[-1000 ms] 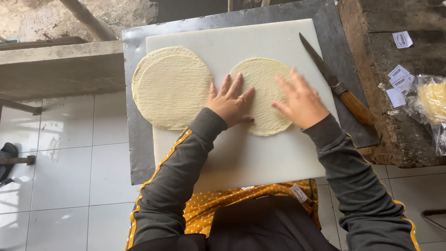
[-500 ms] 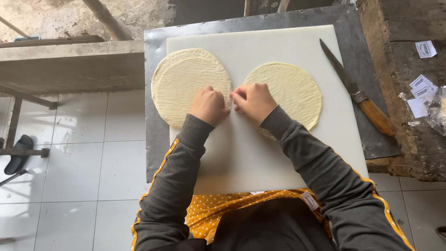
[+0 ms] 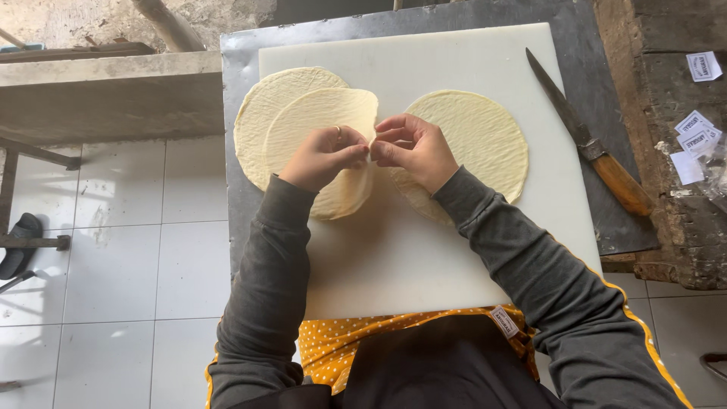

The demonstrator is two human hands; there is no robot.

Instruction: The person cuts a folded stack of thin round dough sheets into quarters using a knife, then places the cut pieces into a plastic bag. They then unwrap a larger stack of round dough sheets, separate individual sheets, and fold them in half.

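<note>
Two hands meet at the middle of the white plastic cutting board: the left hand and right hand both pinch the right edge of a thin, pale yellow round flatbread sheet, peeled partly up from the stack of round flatbreads beneath it. Another single pale round flatbread lies under the right wrist. Farther right rests a wooden-handled knife, then small white rectangular paper labels on the dark bench.

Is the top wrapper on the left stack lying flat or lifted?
Lifted: both hands pinch its right edge, raising the top wrapper off the stack.
</note>
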